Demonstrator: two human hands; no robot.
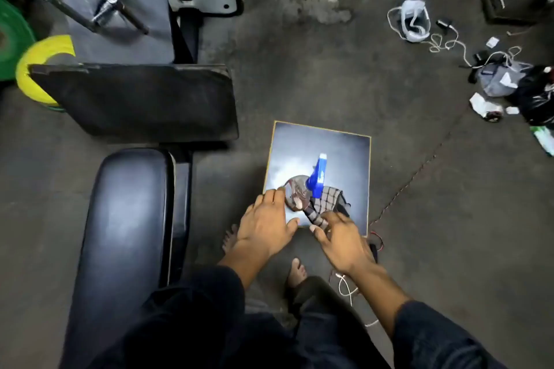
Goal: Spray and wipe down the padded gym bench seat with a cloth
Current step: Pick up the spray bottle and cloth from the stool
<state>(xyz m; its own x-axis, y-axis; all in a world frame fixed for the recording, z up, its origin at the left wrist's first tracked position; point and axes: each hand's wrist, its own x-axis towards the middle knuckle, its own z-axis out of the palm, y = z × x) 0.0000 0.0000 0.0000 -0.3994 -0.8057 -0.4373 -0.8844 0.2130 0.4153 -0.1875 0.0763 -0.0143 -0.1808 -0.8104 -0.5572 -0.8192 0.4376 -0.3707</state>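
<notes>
A black padded bench seat [126, 219] runs along the lower left, with a flat black pad [141, 99] beyond it. To its right a grey tile [323, 147] lies on the floor. On the tile stands a spray bottle with a blue trigger head [317, 174], and beside it lies a checked cloth [326, 204]. My left hand [265, 223] hovers with spread fingers at the tile's near left corner, close to the bottle's base. My right hand [340, 238] reaches over the near end of the cloth, fingers apart; contact is unclear.
Bare feet [296, 271] stand on the dark floor below the tile. Cables, plastic bags and litter [491, 81] lie scattered at the right. A metal cable handle [87, 6] rests on a grey pad at top left, beside green and yellow weight plates [33, 69].
</notes>
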